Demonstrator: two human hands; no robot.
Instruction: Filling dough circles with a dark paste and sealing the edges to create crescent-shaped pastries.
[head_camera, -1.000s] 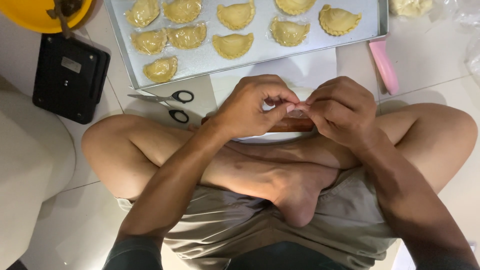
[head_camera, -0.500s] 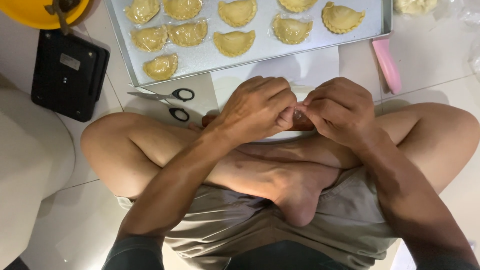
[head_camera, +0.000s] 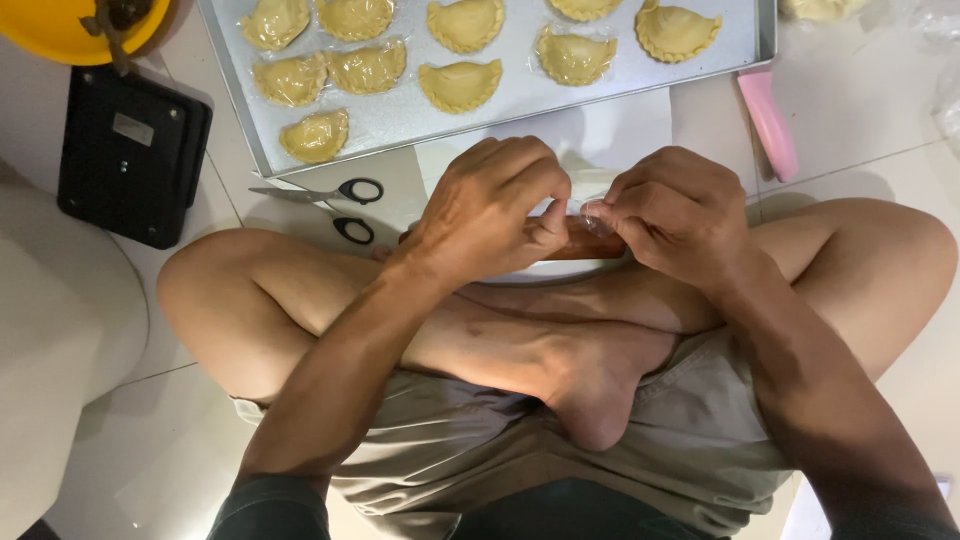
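I judge I'm mid-wrapping: my left hand (head_camera: 490, 210) and right hand (head_camera: 675, 215) pinch a clear film piece (head_camera: 597, 222) between their fingertips, so the next move needs a steady, gentle pull.

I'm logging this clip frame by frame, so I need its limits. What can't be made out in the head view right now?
- What the left hand and right hand pinch: thin, clear, mostly covered by fingers.
- Brown rod-like thing beneath: ends hidden by both hands.
- Tray of pastries: far side cut by the top edge.
- Yellow bowl: cut by the top-left corner.
- Scissors: the lower handle partly behind the knee.
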